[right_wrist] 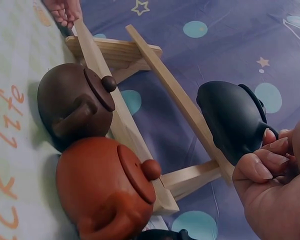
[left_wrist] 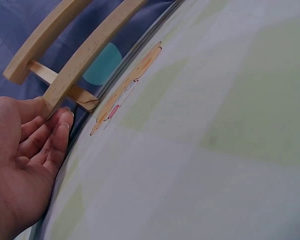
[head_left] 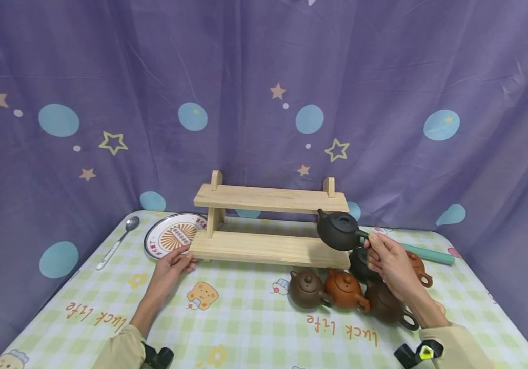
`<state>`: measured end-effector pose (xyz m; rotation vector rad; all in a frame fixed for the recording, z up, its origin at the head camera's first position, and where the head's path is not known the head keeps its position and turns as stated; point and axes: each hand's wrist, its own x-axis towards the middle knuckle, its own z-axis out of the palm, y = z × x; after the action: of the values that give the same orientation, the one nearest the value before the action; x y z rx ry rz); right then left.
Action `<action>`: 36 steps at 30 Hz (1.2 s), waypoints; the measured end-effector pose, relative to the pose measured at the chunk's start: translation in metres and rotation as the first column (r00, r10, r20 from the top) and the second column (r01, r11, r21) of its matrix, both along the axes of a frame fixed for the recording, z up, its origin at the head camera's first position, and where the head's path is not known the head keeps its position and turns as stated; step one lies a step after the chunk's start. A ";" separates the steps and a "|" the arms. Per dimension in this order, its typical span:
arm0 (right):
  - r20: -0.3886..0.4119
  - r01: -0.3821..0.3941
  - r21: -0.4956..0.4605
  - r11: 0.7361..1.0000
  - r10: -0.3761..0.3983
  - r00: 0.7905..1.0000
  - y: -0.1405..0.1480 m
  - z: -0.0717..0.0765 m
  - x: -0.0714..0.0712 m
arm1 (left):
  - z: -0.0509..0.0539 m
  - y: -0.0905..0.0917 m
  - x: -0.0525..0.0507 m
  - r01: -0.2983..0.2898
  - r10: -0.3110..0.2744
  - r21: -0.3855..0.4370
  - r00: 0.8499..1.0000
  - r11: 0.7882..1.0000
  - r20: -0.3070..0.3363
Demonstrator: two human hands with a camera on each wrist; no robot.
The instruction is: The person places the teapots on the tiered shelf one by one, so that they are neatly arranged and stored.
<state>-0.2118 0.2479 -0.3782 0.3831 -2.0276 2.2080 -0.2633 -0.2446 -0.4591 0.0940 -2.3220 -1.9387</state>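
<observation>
My right hand (head_left: 390, 266) pinches the handle of a black teapot (head_left: 339, 230), held in the air at the right end of a two-tier wooden shelf (head_left: 268, 248). In the right wrist view this teapot (right_wrist: 230, 117) hangs clear of the boards, its handle between thumb and fingers. At the lower board's left front corner, my left hand (head_left: 171, 269) grips the wood, with the thumb and fingertips around the corner (left_wrist: 52, 102). Below the shelf's right side stand a dark brown teapot (head_left: 307, 291), an orange-brown teapot (head_left: 344, 292) and another brown teapot (head_left: 384, 302).
Another black teapot (head_left: 360, 264) and a reddish teapot (head_left: 418, 266) are partly hidden behind the right hand. A green rod-like thing (head_left: 430, 254) lies behind them. To the left are a patterned plate (head_left: 155, 241) and a spoon (head_left: 118, 242). A purple curtain (head_left: 255, 46) hangs behind.
</observation>
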 end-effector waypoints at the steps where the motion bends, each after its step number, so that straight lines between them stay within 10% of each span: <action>1: 0.000 -0.001 -0.002 1.000 0.001 1.000 -0.001 0.000 -0.002 | 0.000 0.000 0.000 -0.001 0.001 0.002 1.000 1.000 0.001; 36: -0.038 -0.035 -0.041 0.999 0.033 0.999 -0.052 0.007 -0.045 | -0.001 0.000 0.000 -0.004 0.003 -0.022 1.000 1.000 -0.014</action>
<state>-0.2567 0.1962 -0.3708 0.4543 -1.9670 2.2411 -0.2637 -0.2449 -0.4606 0.0822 -2.3318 -1.9059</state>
